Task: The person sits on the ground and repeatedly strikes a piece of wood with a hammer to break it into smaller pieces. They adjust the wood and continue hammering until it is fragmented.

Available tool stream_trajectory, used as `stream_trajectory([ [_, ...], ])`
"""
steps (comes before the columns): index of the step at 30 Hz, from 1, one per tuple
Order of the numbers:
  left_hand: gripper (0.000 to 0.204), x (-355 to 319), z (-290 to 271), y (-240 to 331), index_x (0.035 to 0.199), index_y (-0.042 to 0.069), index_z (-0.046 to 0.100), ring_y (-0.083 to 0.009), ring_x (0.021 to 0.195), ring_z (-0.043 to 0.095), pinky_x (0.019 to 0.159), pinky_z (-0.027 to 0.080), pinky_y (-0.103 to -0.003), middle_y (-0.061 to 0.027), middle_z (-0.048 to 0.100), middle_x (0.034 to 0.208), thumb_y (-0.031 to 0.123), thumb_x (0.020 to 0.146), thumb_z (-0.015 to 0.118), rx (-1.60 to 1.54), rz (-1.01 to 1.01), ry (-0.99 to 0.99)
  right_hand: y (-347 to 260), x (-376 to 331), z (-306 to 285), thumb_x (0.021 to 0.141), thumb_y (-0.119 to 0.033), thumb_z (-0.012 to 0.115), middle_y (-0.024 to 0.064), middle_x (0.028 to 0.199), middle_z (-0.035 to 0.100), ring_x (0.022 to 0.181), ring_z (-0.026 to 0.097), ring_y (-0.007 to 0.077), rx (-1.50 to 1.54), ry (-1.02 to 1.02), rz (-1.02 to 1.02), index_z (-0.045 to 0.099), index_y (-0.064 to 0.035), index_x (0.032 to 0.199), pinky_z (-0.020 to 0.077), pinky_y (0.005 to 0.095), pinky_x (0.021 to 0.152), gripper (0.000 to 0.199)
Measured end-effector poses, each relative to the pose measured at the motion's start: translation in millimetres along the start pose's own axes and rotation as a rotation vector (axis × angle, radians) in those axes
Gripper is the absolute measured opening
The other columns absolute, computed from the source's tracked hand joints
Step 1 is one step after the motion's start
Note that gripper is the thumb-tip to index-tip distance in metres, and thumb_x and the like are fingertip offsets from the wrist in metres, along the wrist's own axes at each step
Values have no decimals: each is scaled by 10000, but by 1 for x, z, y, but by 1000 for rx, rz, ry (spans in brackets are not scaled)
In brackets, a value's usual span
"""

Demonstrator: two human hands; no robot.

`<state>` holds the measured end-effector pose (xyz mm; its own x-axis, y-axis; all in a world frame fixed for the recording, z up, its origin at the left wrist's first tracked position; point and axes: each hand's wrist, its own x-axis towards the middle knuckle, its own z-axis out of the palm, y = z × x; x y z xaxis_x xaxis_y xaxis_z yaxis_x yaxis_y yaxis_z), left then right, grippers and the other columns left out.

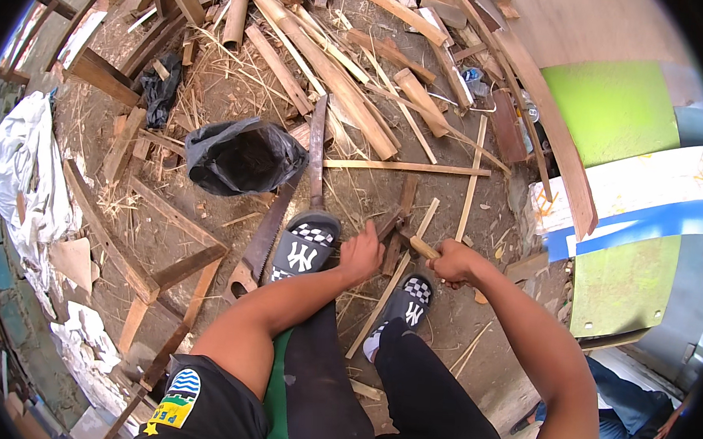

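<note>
My right hand (450,263) is closed around the light wooden handle (424,247) of a tool with a small dark head, which looks like a hammer. The head is just above a short dark wooden board (407,196) lying on the ground between my feet. Beside it, my left hand (362,254) is closed, with its fingertips at a short piece of brown wood (386,223). A handsaw (263,242) lies left of my left sandal (307,247). My right sandal (407,302) is below the tool.
An upright black plastic bag (246,159) stands ahead. Bamboo poles (329,71) and strips are heaped beyond it. A joined wooden frame (151,283) lies at left, near a white sheet (33,173). Green panels (612,107) line the right, where another person's leg (629,394) shows.
</note>
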<state>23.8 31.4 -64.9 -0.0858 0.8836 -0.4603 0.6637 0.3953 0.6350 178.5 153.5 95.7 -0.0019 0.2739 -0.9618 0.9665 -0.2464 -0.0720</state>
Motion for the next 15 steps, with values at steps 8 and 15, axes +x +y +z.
stream_trajectory([
  [8, 368, 10, -6, 11, 1096, -34, 650, -475, 992, 687, 872, 548, -539, -305, 705, 1011, 218, 846, 744, -145, -191, -83, 2, -5, -5, 862, -218, 831, 177, 797, 681, 620, 663, 278, -5, 38, 86, 621, 123, 1033, 498, 421, 494, 436],
  [15, 350, 22, -8, 7, 1064, -22, 709, -469, 1090, 661, 935, 535, -507, -312, 700, 1077, 243, 837, 732, -281, -238, -233, 36, 4, -3, 776, -175, 890, 162, 765, 667, 579, 636, 236, -159, 210, -37, 676, 79, 1013, 464, 402, 459, 408],
])
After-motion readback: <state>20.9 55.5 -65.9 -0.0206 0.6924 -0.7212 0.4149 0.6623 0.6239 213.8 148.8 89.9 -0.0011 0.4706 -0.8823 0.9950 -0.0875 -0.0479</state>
